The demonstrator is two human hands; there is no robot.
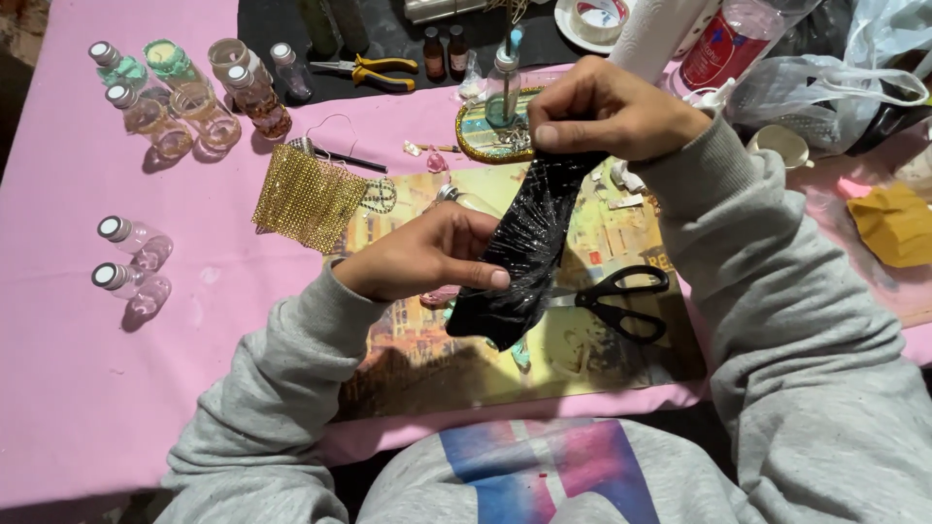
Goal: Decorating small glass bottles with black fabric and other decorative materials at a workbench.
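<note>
I see left hand (427,254) and right hand (607,107) both pinching black strip (524,254), stretched above scissors (614,299) on pink table (87,378)

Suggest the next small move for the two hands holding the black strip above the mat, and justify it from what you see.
Probably pull the black strip taut: the right hand pinches its top, the left hand grips its middle, and the lower end hangs loose and creased above the scissors.

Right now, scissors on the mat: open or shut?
Open. The black scissors lie flat on the printed mat; their two handle loops sit apart, and the blades run under the black sheet held by both hands.
</note>
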